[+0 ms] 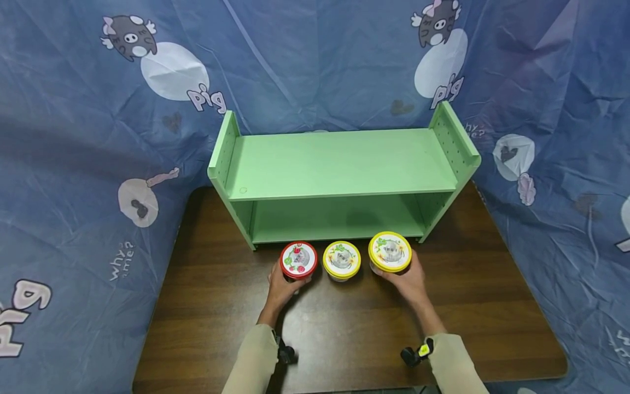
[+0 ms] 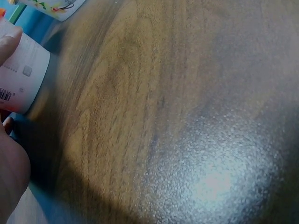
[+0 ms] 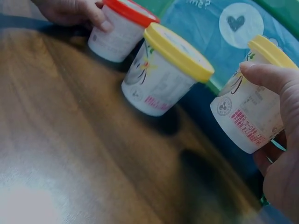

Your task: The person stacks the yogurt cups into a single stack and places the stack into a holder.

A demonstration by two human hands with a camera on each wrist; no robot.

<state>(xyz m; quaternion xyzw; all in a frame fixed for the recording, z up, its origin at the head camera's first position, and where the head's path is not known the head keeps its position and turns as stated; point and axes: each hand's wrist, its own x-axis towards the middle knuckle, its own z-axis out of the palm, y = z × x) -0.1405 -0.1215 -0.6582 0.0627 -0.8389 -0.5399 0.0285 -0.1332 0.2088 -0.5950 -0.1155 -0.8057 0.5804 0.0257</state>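
Observation:
Three white tubs with printed lids stand in a row before the green shelf. My left hand grips the red-lidded tub, thumb on its side; the tub stands at the left of the row. In the middle, a yellow-lidded tub sits upright on the table, touched by neither hand. At the right, my right hand holds another yellow-lidded tub, thumb across its near side. That tub is raised, with its shadow apart from it on the wood in the right wrist view.
The light green two-level shelf stands at the back of the brown wooden table, right behind the tubs. A blue cloth printed with pigs hangs behind and at both sides. Black devices are strapped at both wrists.

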